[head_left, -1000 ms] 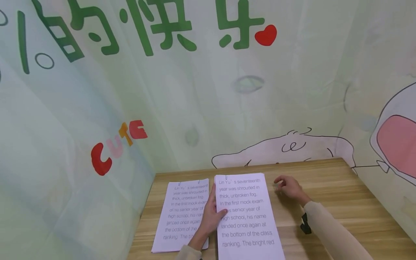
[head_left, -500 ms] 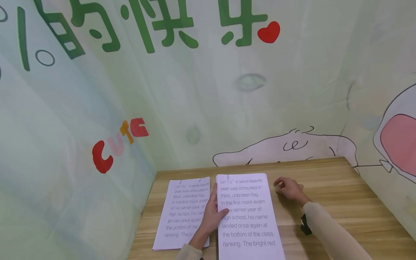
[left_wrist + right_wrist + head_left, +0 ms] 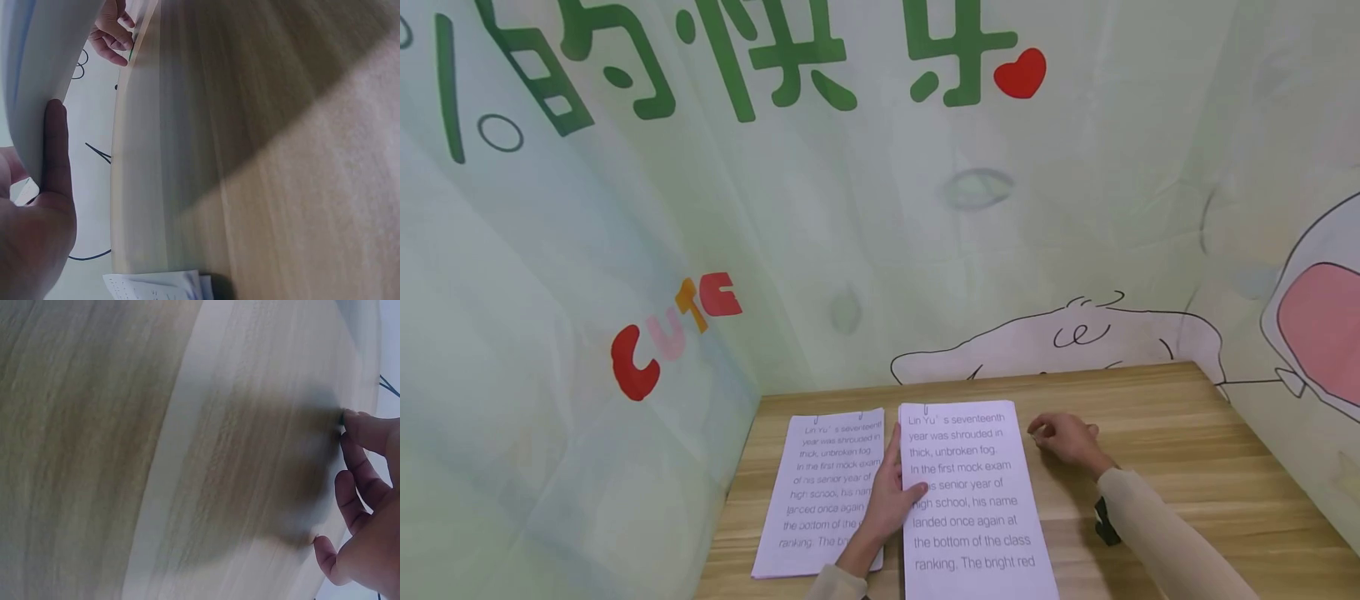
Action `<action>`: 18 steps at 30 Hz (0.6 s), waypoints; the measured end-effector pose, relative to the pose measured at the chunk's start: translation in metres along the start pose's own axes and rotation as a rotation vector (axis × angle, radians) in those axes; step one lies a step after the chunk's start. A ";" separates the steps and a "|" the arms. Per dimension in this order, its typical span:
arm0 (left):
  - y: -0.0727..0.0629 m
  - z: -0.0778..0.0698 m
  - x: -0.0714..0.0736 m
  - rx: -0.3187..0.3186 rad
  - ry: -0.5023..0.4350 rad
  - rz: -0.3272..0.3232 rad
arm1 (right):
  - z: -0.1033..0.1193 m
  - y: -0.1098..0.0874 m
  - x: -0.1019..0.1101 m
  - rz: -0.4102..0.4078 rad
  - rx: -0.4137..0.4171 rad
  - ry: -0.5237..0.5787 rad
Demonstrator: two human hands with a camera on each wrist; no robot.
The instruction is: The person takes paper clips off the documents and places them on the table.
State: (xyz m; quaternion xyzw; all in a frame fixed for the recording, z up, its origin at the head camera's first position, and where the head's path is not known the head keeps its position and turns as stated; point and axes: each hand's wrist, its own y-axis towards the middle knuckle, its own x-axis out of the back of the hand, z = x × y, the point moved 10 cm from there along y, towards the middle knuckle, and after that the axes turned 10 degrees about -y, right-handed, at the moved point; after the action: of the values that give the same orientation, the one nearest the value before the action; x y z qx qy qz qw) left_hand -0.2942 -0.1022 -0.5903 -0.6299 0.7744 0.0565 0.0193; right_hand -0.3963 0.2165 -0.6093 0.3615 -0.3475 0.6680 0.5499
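My left hand (image 3: 892, 498) grips a printed paper stack (image 3: 973, 500), thumb on its front face and fingers along its left edge. A paper clip (image 3: 926, 409) sits on the stack's top edge. In the left wrist view the stack (image 3: 47, 69) stands raised above the wood, fingers behind it. To the stack's right, my right hand (image 3: 1070, 440) is low over the table, thumb and forefinger together. Between those fingertips a thin green piece, apparently a paper clip (image 3: 130, 54), shows in the left wrist view; most of it is hidden.
Another printed stack (image 3: 820, 500) with two clips along its top lies to the left, partly behind my left forearm. The wooden table (image 3: 1180, 450) ends against a printed cloth backdrop (image 3: 865, 250). A black strap (image 3: 1105, 523) is at my right wrist.
My right hand has shifted very slightly at the table, and its fingertips now cover more of the small green piece. My left hand and both stacks stay in place.
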 end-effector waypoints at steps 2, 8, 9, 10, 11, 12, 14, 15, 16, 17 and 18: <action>0.000 0.000 0.000 0.001 0.008 -0.003 | 0.000 0.001 -0.001 0.000 0.015 -0.014; 0.000 0.000 0.000 -0.015 0.022 -0.007 | 0.000 0.001 -0.003 -0.014 0.035 -0.054; 0.000 0.000 0.000 -0.012 0.025 -0.010 | 0.000 0.001 -0.003 -0.015 0.040 -0.063; 0.000 0.001 0.000 -0.004 0.027 -0.014 | 0.000 0.001 -0.004 -0.015 0.045 -0.070; 0.000 0.002 0.000 -0.001 0.028 -0.015 | 0.000 0.001 -0.004 -0.017 0.053 -0.079; 0.000 0.002 0.000 0.000 0.028 -0.016 | 0.001 0.001 -0.004 -0.019 0.063 -0.088; 0.000 0.002 -0.001 0.007 0.027 -0.017 | 0.001 0.000 -0.005 -0.025 0.079 -0.098; 0.000 0.002 -0.001 0.012 0.025 -0.017 | 0.002 0.000 -0.005 -0.029 0.085 -0.102; 0.000 0.002 -0.001 0.012 0.024 -0.015 | 0.002 0.000 -0.005 -0.033 0.093 -0.104; 0.000 0.002 -0.001 0.014 0.024 -0.015 | 0.002 0.000 -0.005 -0.034 0.096 -0.106; 0.000 0.002 -0.001 0.014 0.020 -0.014 | 0.002 0.000 -0.005 -0.033 0.096 -0.106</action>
State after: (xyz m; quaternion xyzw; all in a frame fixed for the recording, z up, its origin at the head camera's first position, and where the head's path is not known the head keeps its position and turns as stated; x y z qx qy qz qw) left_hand -0.2937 -0.1007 -0.5924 -0.6356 0.7705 0.0444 0.0163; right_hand -0.3956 0.2123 -0.6120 0.4278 -0.3376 0.6548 0.5237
